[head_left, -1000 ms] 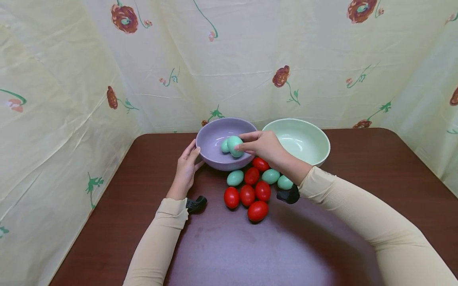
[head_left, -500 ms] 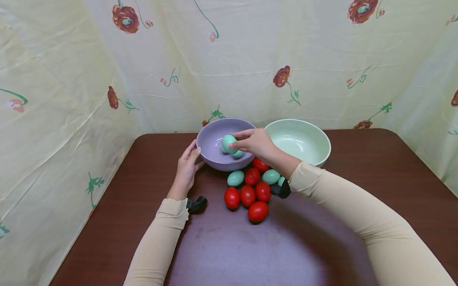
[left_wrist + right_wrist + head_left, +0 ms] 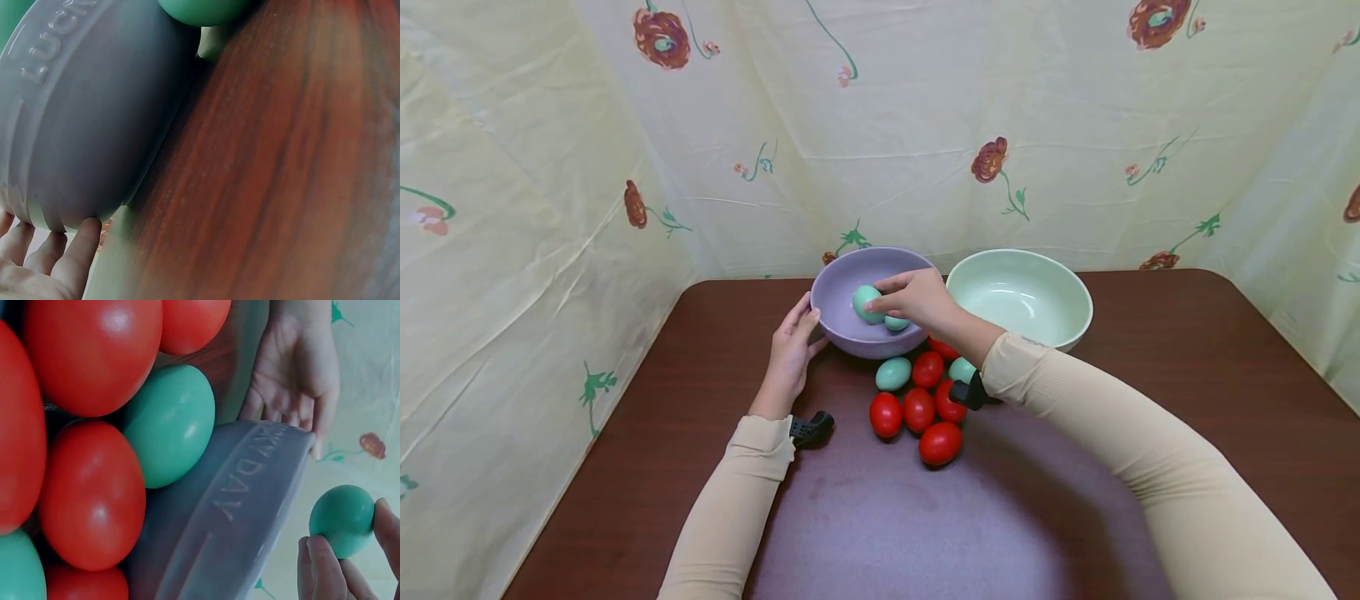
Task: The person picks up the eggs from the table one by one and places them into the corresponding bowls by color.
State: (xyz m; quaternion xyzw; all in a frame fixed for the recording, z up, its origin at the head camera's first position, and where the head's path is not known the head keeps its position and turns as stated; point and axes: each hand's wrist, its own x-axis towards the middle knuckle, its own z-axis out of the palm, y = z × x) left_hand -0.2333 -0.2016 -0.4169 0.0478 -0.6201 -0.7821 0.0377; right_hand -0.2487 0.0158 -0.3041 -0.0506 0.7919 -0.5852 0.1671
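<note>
My right hand [image 3: 917,300] pinches a green egg [image 3: 868,303] between thumb and fingertips, low over the inside of the purple bowl [image 3: 835,292]. Another green egg [image 3: 896,322] lies in that bowl, partly behind the fingers. At the bowl's left side, my left hand [image 3: 792,350] holds the wall with the thumb at the rim. The left wrist view shows its fingers [image 3: 78,256] against the outer wall. In the right wrist view, the held egg [image 3: 344,519] sits clear of the bowl's raised lettering.
A pale green bowl [image 3: 1022,292] stands to the right, partly behind my right arm. Several red eggs [image 3: 919,410] and a few green ones [image 3: 893,374] lie on the dark brown table [image 3: 655,400] in front of the bowls. A floral curtain [image 3: 895,150] hangs behind.
My right hand has moved left with the green egg, farther over the purple bowl. The left hand keeps its place. The loose eggs on the table have not moved.
</note>
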